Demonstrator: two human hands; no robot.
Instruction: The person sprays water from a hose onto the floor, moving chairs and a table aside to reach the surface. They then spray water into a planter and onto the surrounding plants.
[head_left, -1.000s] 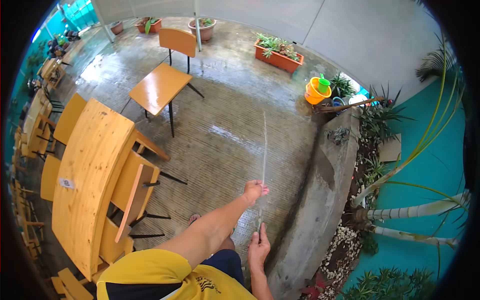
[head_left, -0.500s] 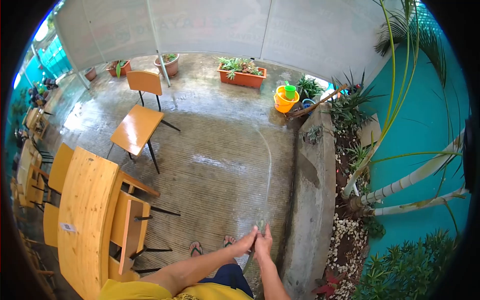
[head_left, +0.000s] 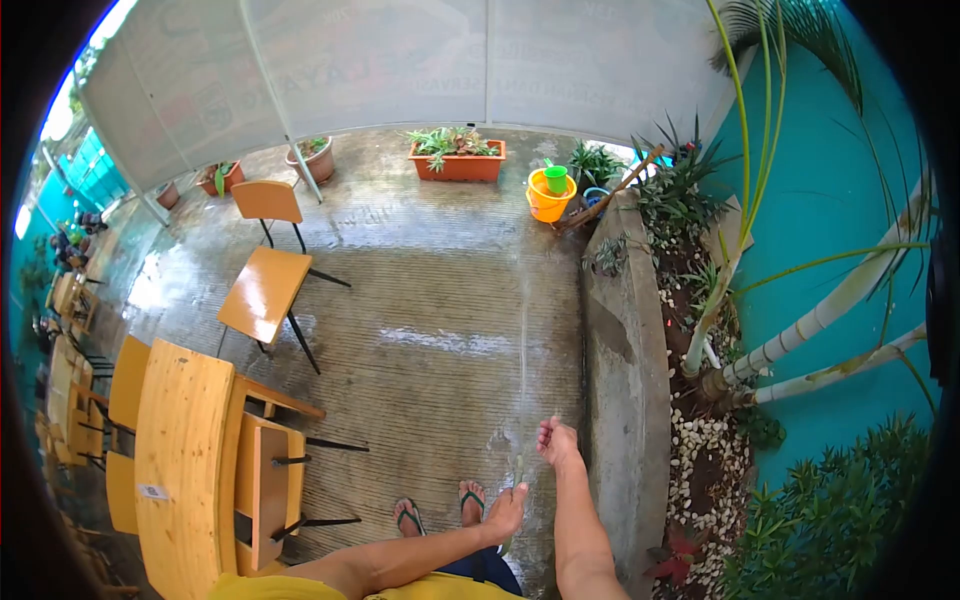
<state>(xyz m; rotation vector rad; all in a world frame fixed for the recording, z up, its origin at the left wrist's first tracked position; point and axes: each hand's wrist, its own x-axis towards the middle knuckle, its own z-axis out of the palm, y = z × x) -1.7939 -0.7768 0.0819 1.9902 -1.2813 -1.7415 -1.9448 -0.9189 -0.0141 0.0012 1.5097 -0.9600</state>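
Observation:
My left hand (head_left: 507,512) is closed around a thin greenish hose (head_left: 518,470), whose end points forward from the fingers. A thin stream of water (head_left: 524,330) runs ahead over the wet ribbed concrete floor (head_left: 440,385). My right hand (head_left: 557,441) is raised to the right of the hose, apart from it, with its fingers curled in and nothing visible in them.
Wooden chairs (head_left: 265,295) and a long wooden table (head_left: 185,450) stand at the left. Planters (head_left: 457,166) and an orange bucket (head_left: 550,200) are at the back. A concrete curb (head_left: 625,400) borders the plant bed at the right.
My right hand has left the hose and my left hand, moving up and to the right. The view has shifted slightly, and the water stream looks straighter.

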